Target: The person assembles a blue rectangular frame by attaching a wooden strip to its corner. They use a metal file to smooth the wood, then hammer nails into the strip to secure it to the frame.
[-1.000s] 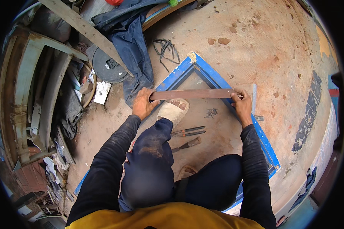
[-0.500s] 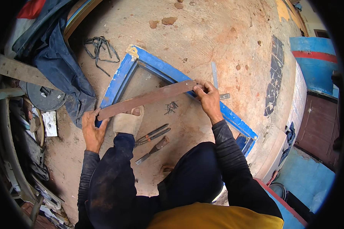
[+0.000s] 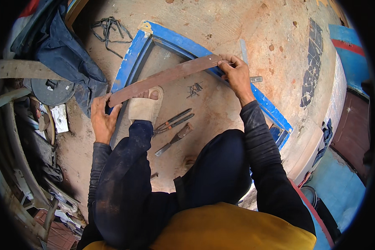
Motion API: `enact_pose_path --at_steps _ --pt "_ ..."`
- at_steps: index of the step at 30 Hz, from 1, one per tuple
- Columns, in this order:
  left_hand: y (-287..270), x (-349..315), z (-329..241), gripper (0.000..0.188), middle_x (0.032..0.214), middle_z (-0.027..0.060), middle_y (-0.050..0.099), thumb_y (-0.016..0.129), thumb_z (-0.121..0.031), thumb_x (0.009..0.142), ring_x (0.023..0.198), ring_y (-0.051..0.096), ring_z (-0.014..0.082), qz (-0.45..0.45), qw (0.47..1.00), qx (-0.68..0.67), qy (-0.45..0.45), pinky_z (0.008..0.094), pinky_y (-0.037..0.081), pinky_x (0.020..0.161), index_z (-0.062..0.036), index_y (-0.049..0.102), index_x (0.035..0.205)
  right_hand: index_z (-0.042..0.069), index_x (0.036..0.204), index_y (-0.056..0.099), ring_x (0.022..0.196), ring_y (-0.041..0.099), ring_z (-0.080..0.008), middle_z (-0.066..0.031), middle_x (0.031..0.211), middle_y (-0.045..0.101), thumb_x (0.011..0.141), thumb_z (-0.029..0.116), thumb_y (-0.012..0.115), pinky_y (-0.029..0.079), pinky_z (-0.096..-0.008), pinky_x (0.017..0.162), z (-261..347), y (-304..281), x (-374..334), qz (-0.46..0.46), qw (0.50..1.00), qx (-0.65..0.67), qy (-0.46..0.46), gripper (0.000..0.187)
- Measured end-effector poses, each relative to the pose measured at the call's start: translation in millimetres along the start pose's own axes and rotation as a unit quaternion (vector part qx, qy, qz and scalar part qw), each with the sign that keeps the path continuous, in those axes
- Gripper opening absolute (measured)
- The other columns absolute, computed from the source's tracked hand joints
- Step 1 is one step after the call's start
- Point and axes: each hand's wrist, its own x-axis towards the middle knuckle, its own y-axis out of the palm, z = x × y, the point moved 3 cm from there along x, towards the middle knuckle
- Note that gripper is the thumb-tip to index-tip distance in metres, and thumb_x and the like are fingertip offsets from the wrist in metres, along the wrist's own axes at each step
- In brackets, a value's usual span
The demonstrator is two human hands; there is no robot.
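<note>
A reddish-brown wooden slat (image 3: 166,79) lies slantwise across a blue wooden frame (image 3: 177,36), its right end farther from me than its left. My left hand (image 3: 103,118) grips the slat's near left end, beside the frame's left side. With thumb and fingers, my right hand (image 3: 237,77) pinches the far right end over the frame's long blue rail. Worn paint shows bare wood at the frame's top corner. Under the slat, inside the frame, is my foot in a beige sandal (image 3: 143,109).
Several nails (image 3: 194,89) lie on the floor within the frame, near pincers (image 3: 173,121) and a chisel (image 3: 173,138). A metal square (image 3: 243,51) rests beyond the right rail. Black cord (image 3: 111,33) and dark cloth (image 3: 68,56) are at upper left; scrap (image 3: 33,146) crowds the left.
The view has shifted, so the frame, slat and tools appear higher and slightly to the right. Both hands keep their hold on the slat's ends.
</note>
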Motion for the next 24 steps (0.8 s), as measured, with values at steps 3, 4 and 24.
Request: enact_pose_path --at_steps 3,4,24 --pt "1 3 0 0.053 0.116 0.0136 0.066 0.089 -0.017 0.083 0.113 0.063 0.0335 0.002 1.000 -0.009 -0.013 0.0438 0.051 0.101 -0.0047 0.071 0.132 -0.001 0.125 0.076 0.075 0.065 -0.0119 -0.0040 0.090 0.072 0.097 0.023 0.077 0.056 -0.0284 0.067 8 -5 -12 -0.060 0.997 -0.009 -0.041 0.037" --pt "1 4 0 0.055 0.116 0.0136 0.066 0.089 -0.017 0.083 0.112 0.064 0.0331 0.008 1.000 -0.013 -0.024 0.0436 0.051 0.100 -0.0049 0.071 0.133 -0.001 0.125 0.076 0.075 0.065 -0.0118 -0.0036 0.089 0.072 0.097 0.023 0.077 0.056 -0.0289 0.068 11 -7 -19 -0.076 0.994 -0.005 -0.080 0.037" --pt "36 66 -116 0.069 0.147 0.0145 0.061 0.088 -0.027 0.083 0.145 0.050 0.0395 0.074 0.954 -0.009 0.289 0.0529 0.042 0.119 -0.0111 0.064 0.145 0.012 0.124 0.067 0.114 0.069 -0.0414 -0.0208 0.125 0.067 0.098 0.019 0.063 0.056 -0.0521 0.095 -105 80 -5 0.182 0.880 -0.402 -0.176 0.027"
